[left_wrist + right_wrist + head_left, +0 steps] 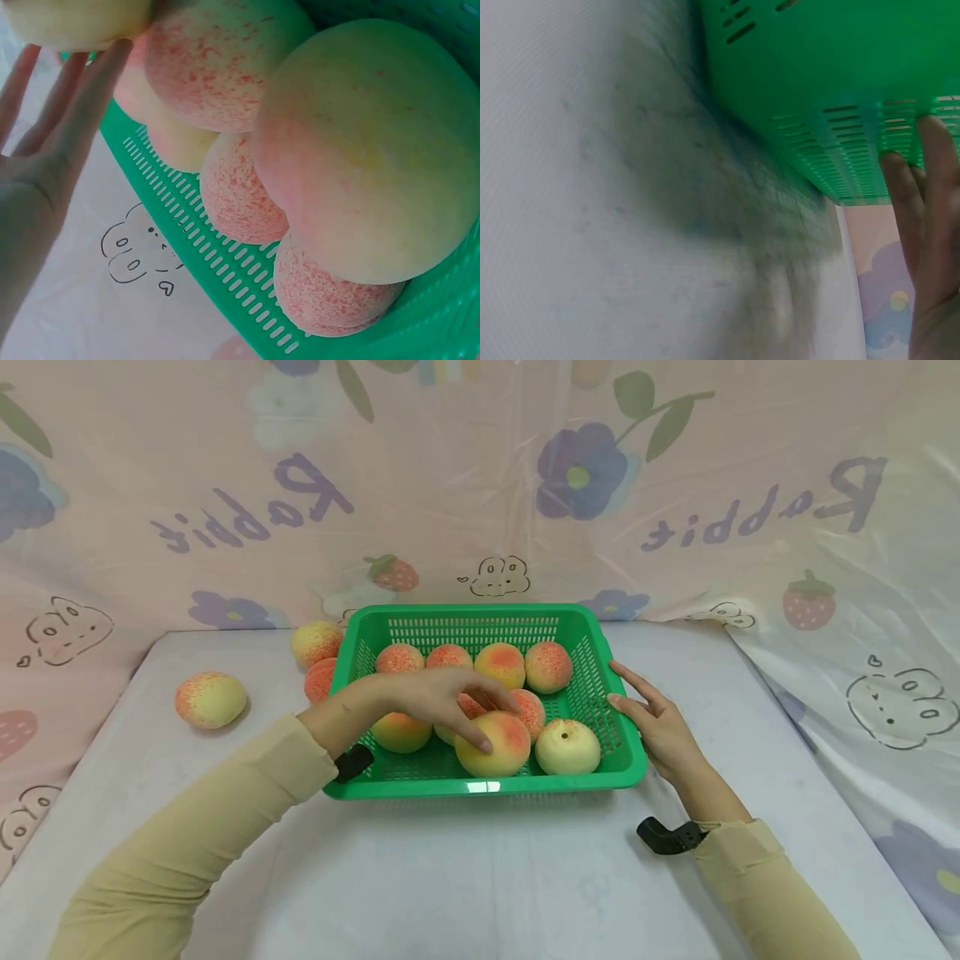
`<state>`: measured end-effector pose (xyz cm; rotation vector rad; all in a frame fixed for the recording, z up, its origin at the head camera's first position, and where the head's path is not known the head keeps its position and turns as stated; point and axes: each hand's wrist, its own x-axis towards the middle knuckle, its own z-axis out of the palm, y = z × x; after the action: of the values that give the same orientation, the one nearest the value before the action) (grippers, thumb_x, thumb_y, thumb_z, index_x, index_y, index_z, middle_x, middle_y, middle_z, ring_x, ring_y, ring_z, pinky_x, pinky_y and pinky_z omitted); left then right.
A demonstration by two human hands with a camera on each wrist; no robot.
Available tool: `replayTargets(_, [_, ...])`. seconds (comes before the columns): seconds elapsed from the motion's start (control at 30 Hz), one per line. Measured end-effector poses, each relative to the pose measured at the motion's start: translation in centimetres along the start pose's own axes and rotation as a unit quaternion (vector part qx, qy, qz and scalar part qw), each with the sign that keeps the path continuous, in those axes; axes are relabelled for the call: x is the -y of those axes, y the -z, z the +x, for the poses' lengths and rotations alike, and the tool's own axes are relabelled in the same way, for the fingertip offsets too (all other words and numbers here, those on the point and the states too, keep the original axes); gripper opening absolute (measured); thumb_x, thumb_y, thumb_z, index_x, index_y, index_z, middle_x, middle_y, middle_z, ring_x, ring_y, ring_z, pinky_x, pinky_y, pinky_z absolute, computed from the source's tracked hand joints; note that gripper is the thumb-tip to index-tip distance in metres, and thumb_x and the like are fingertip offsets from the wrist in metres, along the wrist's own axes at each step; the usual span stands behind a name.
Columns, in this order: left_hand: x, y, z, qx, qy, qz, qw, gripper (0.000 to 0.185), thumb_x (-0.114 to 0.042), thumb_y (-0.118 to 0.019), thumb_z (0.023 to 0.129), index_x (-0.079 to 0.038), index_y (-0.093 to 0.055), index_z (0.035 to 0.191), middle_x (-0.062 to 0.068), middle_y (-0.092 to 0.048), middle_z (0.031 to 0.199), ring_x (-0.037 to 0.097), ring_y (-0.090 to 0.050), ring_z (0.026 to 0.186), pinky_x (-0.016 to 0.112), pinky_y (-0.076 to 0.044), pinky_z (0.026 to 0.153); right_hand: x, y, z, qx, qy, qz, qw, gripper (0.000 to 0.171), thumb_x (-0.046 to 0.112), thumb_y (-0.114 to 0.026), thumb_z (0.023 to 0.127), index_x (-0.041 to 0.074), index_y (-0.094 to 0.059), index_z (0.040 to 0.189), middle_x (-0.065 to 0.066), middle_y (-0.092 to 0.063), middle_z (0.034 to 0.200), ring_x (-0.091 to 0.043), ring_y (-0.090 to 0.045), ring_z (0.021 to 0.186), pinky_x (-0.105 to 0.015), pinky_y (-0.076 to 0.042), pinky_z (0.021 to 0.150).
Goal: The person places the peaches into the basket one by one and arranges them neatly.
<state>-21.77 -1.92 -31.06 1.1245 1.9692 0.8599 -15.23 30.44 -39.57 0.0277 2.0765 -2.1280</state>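
Note:
A green plastic basket [480, 787] with slotted walls holds several yellow and red peaches. My left hand [450, 697] reaches in from above, holding a yellow-red peach [497, 756] near the front between thumb and fingers. In the left wrist view, those fingertips touch a pale peach [75, 26] at the top left. Beside the held fruit sits a pale peach [567, 752] with a small dark hole on top. Fingers of my right hand [667, 735] stretch out to the basket's right rim. From the right wrist, their tips touch the slotted outer wall [810, 67].
Left of the basket, a yellow peach [210, 700] lies alone on the white-covered table [480, 868]. Another peach [317, 643] and a red one [320, 681] lie against the basket's left side. A printed cloth [450, 485] hangs behind the table.

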Motion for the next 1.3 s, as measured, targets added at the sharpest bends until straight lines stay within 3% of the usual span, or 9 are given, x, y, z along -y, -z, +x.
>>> replayTargets(0.2, [-0.2, 0.1, -0.3, -0.009, 0.003, 0.006, 0.9999, 0.044, -0.018, -0.08, 0.079, -0.012, -0.064, 0.12, -0.003, -0.063, 0.119, 0.018, -0.055, 0.113, 0.035, -0.044, 0.101, 0.1, 0.2, -0.2, 0.008, 0.004, 0.013, 1.0, 0.059, 0.021, -0.056, 0.098, 0.027, -0.031, 0.151, 0.005, -0.072, 0.1, -0.011, -0.071, 0.078, -0.028, -0.058, 0.064])
replayTargets(0.5, [-1.2, -0.1, -0.2, -0.005, 0.005, 0.032, 0.9995, 0.042, -0.014, -0.081, 0.078, -0.012, -0.062, 0.115, 0.002, -0.06, 0.12, 0.022, -0.053, 0.117, 0.033, -0.045, 0.1, 0.4, 0.3, -0.4, 0.008, 0.012, 0.019, 1.0, 0.058, 0.02, -0.055, 0.099, 0.027, -0.031, 0.151, 0.005, -0.071, 0.102, -0.011, -0.071, 0.081, -0.027, -0.058, 0.066])
replayTargets(0.8, [-0.9, -0.6, -0.2, -0.005, -0.004, 0.042, 0.9991, 0.041, -0.013, -0.081, 0.077, -0.012, -0.06, 0.113, 0.002, -0.057, 0.124, 0.023, -0.05, 0.121, 0.037, -0.046, 0.099, 0.2, 0.3, -0.4, 0.012, 0.008, 0.017, 1.0, 0.059, 0.021, -0.055, 0.099, 0.027, -0.03, 0.151, 0.005, -0.071, 0.101, -0.011, -0.071, 0.079, -0.027, -0.058, 0.065])
replayTargets(1.0, [-0.8, -0.8, 0.0, -0.013, 0.009, 0.047, 0.9988, 0.043, -0.014, -0.082, 0.076, -0.013, -0.061, 0.114, 0.002, -0.058, 0.123, 0.021, -0.051, 0.119, 0.036, -0.046, 0.098, 0.1, 0.3, -0.3, 0.003, 0.004, -0.003, 1.0, 0.059, 0.024, -0.056, 0.098, 0.028, -0.031, 0.151, 0.006, -0.071, 0.101, -0.01, -0.07, 0.08, -0.027, -0.058, 0.066])
replayTargets(1.3, [-0.3, 0.1, -0.3, -0.019, 0.026, -0.031, 0.999, 0.043, -0.017, -0.08, 0.079, -0.01, -0.064, 0.119, 0.0, -0.062, 0.122, 0.019, -0.053, 0.119, 0.034, -0.043, 0.104, 0.0, 0.1, -0.2, 0.0, -0.002, -0.008, 1.0, 0.059, 0.025, -0.057, 0.098, 0.029, -0.031, 0.151, 0.007, -0.07, 0.101, -0.009, -0.07, 0.083, -0.027, -0.058, 0.068])
